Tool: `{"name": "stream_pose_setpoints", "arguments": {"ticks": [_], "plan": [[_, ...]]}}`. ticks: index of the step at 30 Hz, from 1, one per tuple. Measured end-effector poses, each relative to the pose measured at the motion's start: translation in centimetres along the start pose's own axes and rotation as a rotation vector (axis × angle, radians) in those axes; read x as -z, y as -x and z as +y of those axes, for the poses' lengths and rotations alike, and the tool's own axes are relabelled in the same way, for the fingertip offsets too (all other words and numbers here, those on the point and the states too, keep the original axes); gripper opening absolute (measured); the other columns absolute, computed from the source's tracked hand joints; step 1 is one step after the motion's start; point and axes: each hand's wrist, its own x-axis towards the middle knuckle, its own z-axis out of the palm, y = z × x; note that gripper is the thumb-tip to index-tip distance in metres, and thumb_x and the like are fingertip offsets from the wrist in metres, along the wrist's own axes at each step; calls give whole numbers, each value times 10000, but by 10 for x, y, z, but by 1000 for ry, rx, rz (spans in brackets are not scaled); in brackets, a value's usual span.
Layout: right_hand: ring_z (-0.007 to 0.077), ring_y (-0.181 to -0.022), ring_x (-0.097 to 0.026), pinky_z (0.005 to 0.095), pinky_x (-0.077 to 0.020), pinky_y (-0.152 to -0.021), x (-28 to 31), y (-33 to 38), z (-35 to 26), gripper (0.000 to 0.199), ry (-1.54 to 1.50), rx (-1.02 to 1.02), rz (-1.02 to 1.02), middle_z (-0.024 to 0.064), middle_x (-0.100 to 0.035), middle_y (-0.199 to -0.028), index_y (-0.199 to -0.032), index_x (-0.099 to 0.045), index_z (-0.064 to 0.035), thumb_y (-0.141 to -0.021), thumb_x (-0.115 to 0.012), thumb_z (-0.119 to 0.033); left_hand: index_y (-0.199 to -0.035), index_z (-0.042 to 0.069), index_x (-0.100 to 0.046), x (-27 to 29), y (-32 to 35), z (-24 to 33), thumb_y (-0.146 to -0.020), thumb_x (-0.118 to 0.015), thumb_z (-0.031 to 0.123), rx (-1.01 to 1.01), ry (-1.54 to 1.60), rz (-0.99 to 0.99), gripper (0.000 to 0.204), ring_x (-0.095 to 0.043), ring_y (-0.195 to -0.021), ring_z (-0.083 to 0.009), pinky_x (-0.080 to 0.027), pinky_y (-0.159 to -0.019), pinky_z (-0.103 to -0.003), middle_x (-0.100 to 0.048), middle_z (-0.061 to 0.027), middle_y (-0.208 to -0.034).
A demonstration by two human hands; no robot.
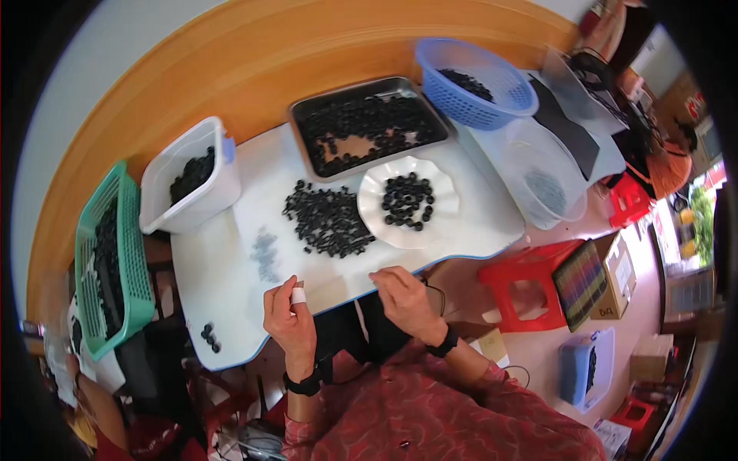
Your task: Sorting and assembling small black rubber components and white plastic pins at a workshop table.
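Observation:
My left hand is raised over the front edge of the white table, with white tape around one finger and the fingers drawn together. What it pinches is too small to see. My right hand rests at the table edge with fingers curled and nothing visible in it. Just beyond both hands lies a loose pile of small black ring-shaped pieces. Next to it, a white scalloped plate holds more of them.
A metal tray of black pieces sits behind, with a blue basket to its right. A white tub and a green basket stand at left. Clear plastic containers sit right. Red stools and boxes stand on the floor.

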Motion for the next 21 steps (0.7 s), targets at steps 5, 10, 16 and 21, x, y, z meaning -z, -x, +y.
{"name": "stream_pose_setpoints", "arguments": {"ticks": [5, 10, 16, 21], "plan": [[297, -850, -652, 391, -552, -691, 32, -12, -19, 176, 238, 130, -20, 127, -658, -947, -1016, -667, 34, -842, -670, 60, -1075, 20, -728, 16, 7, -5, -888, -648, -43, 50, 89, 54, 213, -621, -735, -191, -498, -651, -283, -645, -94, -898], [329, -847, -680, 389, -549, -736, 85, -12, -16, 162, 308, 18, 66, 167, -686, -946, -1035, -688, 7, -879, -663, 44, -1052, 34, -726, 2, 20, 0, -855, -650, -63, 8, 156, -6, 232, -641, -724, -211, -503, -641, -294, -649, -104, -877], [202, -773, -669, 302, -536, -703, 182, -28, -26, 149, 485, -85, 205, 120, -693, -909, -1042, -692, 12, -908, -643, 52, -1047, 35, -730, -7, 32, 2, -852, -662, -59, 28, 212, -81, 227, -648, -716, -206, -504, -633, -297, -652, -105, -878], [169, -765, -639, 288, -492, -665, 257, -57, -20, 141, 637, -135, 194, 97, -667, -859, -1048, -705, 14, -914, -662, -3, -1049, 27, -731, -7, 30, 3, -854, -666, -61, -44, 196, -85, 224, -650, -730, -229, -517, -659, -307, -652, -115, -877]]}}
